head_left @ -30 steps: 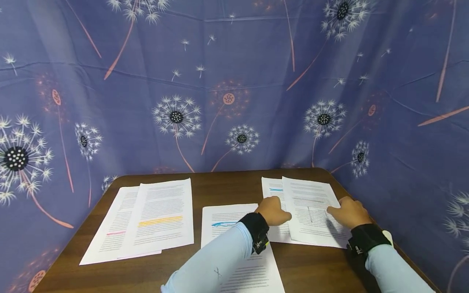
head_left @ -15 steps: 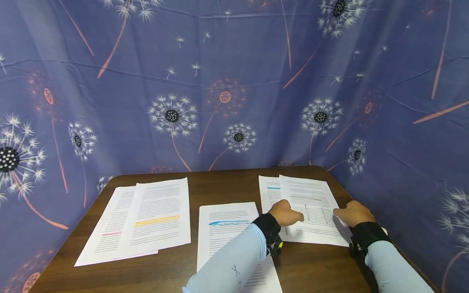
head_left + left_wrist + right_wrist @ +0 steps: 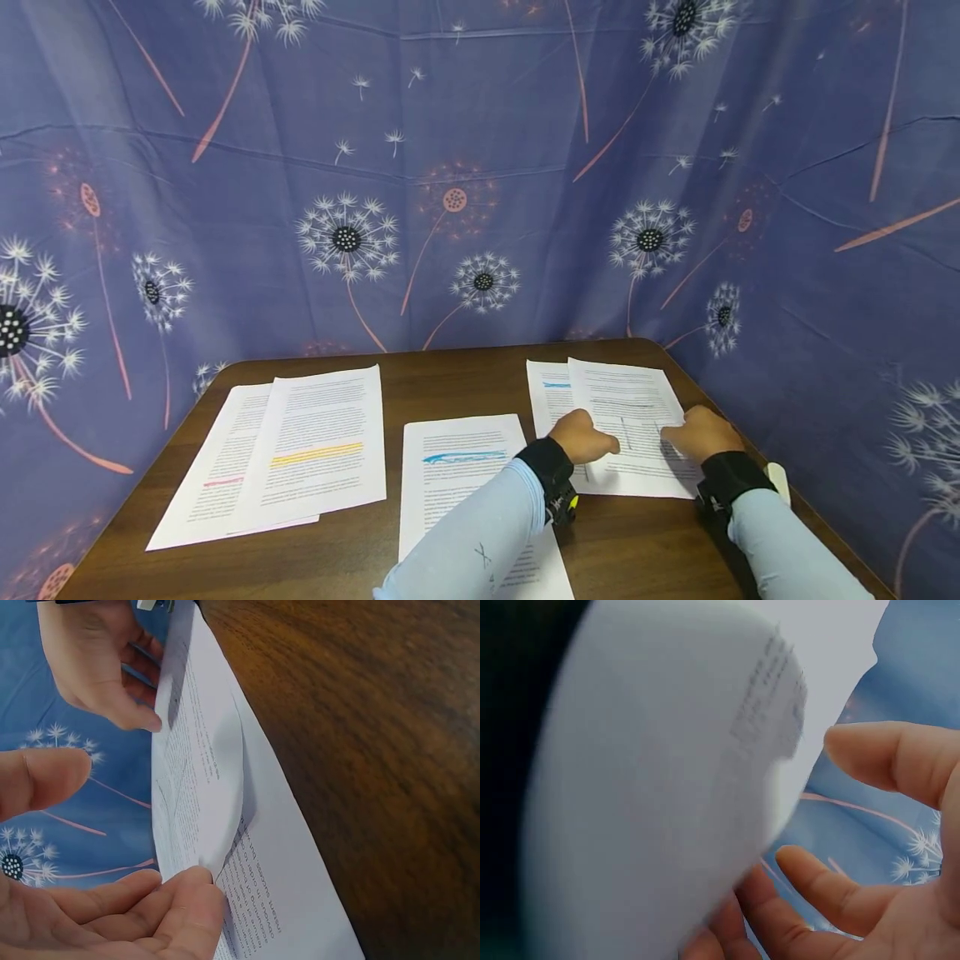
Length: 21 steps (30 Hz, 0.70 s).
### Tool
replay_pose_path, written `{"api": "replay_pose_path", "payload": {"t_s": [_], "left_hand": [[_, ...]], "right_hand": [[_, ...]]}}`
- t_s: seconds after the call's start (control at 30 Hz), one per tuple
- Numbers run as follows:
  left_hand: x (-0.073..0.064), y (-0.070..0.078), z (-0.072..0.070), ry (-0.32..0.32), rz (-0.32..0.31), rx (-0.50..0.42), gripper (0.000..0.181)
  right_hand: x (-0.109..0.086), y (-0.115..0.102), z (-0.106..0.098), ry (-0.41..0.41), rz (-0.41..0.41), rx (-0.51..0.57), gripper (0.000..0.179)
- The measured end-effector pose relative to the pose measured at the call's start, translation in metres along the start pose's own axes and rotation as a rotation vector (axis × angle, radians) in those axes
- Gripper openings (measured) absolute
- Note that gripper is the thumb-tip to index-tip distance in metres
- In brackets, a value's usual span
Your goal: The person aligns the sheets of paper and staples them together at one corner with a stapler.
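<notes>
A printed white sheet (image 3: pixel 630 396) lies over another sheet with a blue highlighter mark (image 3: pixel 551 398), at the right of the table. My left hand (image 3: pixel 583 437) is at the top sheet's left edge. In the left wrist view its fingertips (image 3: pixel 199 881) touch that edge, the thumb stands apart, and the sheet bows up off the one beneath. At the opposite edge is my right hand (image 3: pixel 701 435). In the right wrist view its fingers (image 3: pixel 769 900) meet the sheet's edge, while its thumb (image 3: pixel 862 754) is spread away from them.
Another sheet with a blue highlighter stroke (image 3: pixel 457 483) lies in the middle, partly under the left sleeve (image 3: pixel 472 533). Overlapping sheets (image 3: pixel 322 417) with yellow and pink marks lie at the left. Patterned fabric (image 3: pixel 412 100) hangs behind the wooden table (image 3: pixel 450 375).
My left hand has moved right to the top sheet's left edge. My right hand shifted outward, then back inward against the right edge. The view has turned slightly right.
</notes>
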<state>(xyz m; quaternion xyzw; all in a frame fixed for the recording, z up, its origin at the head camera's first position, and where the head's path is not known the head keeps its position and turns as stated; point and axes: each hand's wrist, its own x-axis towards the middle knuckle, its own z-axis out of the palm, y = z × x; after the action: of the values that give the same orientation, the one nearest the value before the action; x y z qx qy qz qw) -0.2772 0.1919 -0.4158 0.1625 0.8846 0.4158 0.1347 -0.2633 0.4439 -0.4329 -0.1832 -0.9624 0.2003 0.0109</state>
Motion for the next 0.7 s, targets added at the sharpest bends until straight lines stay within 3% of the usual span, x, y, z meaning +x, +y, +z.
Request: {"api": "replay_pose_path", "payload": {"t_s": [0.37,0.7], "left_hand": [[0.009,-0.004,0.007,-0.011,-0.019,0.008,0.053],[0.01,-0.008,0.008,-0.028,-0.024,0.019,0.059]], "right_hand": [[-0.002,-0.006,0.0,0.061,-0.033,0.051,0.053],[0.002,0.002,-0.015,0.128,-0.006,0.187,0.067]]}}
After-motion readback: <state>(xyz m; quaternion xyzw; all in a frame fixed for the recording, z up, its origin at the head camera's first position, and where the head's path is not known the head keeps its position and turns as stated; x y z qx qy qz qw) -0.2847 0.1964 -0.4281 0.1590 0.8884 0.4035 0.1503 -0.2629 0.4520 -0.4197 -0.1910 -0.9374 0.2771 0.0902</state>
